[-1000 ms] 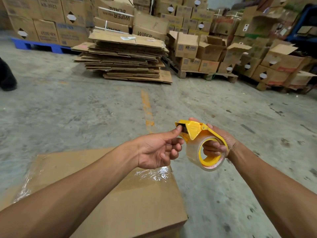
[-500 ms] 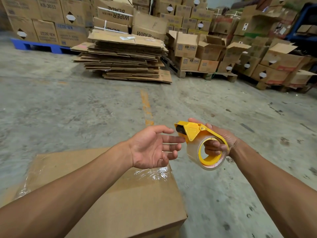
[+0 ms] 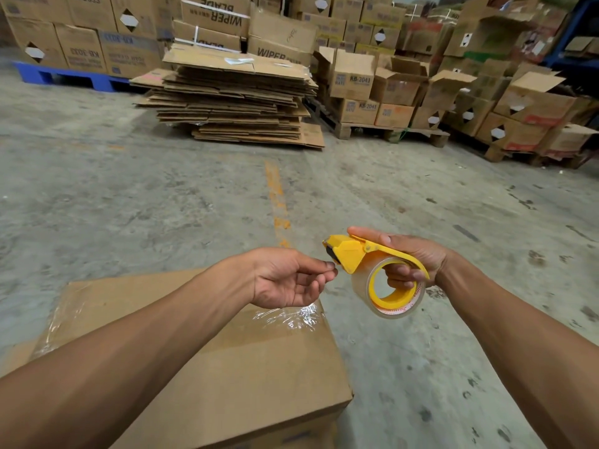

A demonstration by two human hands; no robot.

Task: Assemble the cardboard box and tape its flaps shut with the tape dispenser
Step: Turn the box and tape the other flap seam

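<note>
A closed cardboard box (image 3: pixel 252 367) stands on the concrete floor below my arms, with wrinkled clear tape across its top and far edge. My right hand (image 3: pixel 411 257) grips a yellow tape dispenser (image 3: pixel 372 267) holding a roll of clear tape, its fingers through the roll's core and thumb on top. My left hand (image 3: pixel 288 277) is beside the dispenser's cutter end, palm up, thumb and forefinger pinched together right at the blade. Whether they pinch the tape's end cannot be told.
A stack of flattened cartons (image 3: pixel 233 98) lies on the floor ahead. Behind it stand piled boxes on a blue pallet (image 3: pixel 68 77) and wooden pallets (image 3: pixel 392 132) with open boxes at the right. A worn orange line (image 3: pixel 275 196) runs along the concrete floor.
My left hand first touched the dispenser's tip, opened flat half a second ago, and now its fingers pinch at the cutter. The dispenser has tilted slightly flatter.
</note>
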